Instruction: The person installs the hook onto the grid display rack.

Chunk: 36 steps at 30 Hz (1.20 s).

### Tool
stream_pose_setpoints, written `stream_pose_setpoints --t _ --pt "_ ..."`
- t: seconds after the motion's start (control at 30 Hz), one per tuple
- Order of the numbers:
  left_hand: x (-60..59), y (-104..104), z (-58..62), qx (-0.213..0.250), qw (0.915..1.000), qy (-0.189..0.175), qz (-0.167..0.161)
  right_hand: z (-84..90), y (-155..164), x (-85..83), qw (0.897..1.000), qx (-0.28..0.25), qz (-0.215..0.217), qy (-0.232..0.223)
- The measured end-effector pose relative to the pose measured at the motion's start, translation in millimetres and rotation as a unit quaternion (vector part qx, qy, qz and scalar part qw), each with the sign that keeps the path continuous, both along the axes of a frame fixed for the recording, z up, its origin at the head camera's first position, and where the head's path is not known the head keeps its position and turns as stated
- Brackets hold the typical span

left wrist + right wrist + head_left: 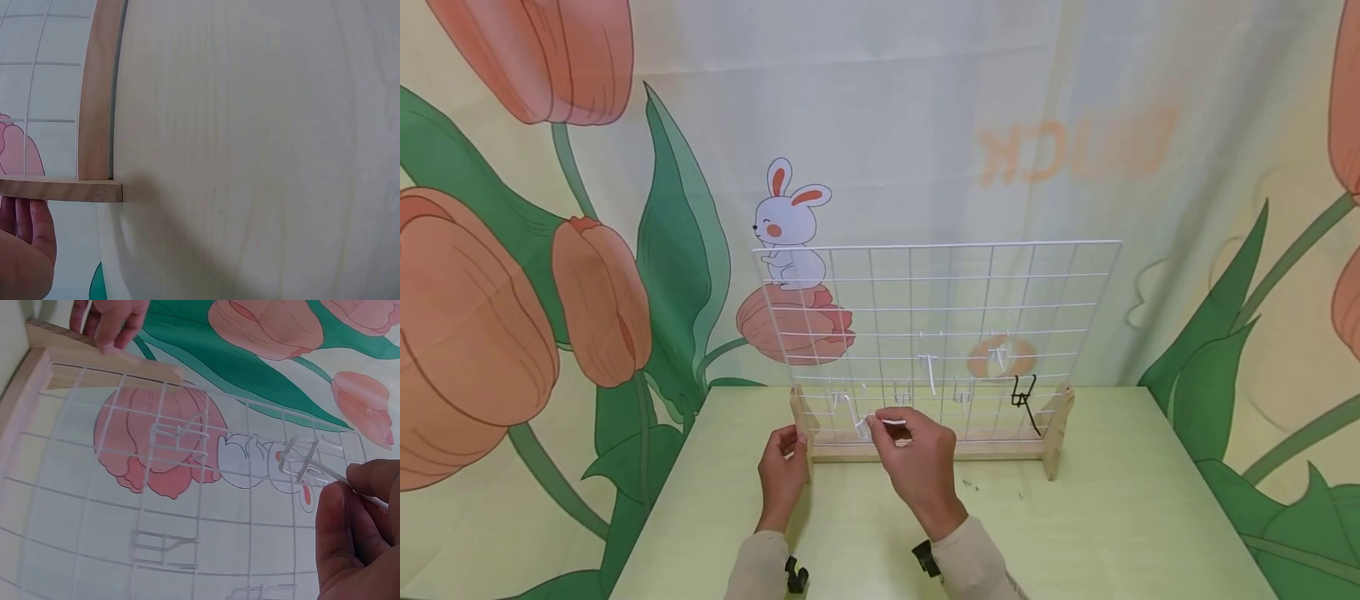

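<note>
My right hand (917,467) pinches the stem of a white wire hook (307,460) between thumb and fingers, in front of the lower left of a white wire grid panel (912,287). In the right wrist view the hook's bracket end faces the grid; whether it touches the wires I cannot tell. My left hand (781,473) lies at the left wooden upright (800,417) of the stand, its fingertips against the outer side. The left wrist view shows those fingers (42,228) fairly straight along the wood; the thumb is hidden there.
Several other white hooks hang on the grid, one (929,362) near the middle. A black hook (1021,398) hangs at the lower right, beside the right wooden upright (1058,433). Small dark specks (970,485) lie on the pale table (1112,517). A printed curtain (880,125) hangs behind.
</note>
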<state>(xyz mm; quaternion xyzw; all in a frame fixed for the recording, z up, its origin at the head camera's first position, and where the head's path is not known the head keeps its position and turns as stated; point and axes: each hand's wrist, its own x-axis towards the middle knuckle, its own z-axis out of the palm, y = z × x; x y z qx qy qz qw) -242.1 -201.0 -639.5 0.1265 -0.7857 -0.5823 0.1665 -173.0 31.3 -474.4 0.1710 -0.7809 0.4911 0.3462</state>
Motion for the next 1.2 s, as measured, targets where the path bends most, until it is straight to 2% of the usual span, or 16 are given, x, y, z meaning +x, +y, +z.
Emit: stream_pose_setpoints --t 0.4,0.6,0.87,1.2 --pt "-1.1 0 2.4 -0.003 1.0 0.003 -0.007 29.0 -7 -16.3 0.998 0.011 -0.001 0.063" --pt "-1.7 -1 1.3 -0.006 0.9999 -0.004 -0.008 36.0 -11 -30.3 0.998 0.005 -0.007 0.069" --pt "-0.9 -2 3.1 -0.007 0.9999 0.0 -0.011 33.0 -19 -50.1 0.997 -0.008 -0.017 0.073" --pt "-0.9 -3 3.0 -0.008 0.9998 0.002 -0.016 32.1 -25 -60.3 0.996 -0.02 -0.043 0.082"
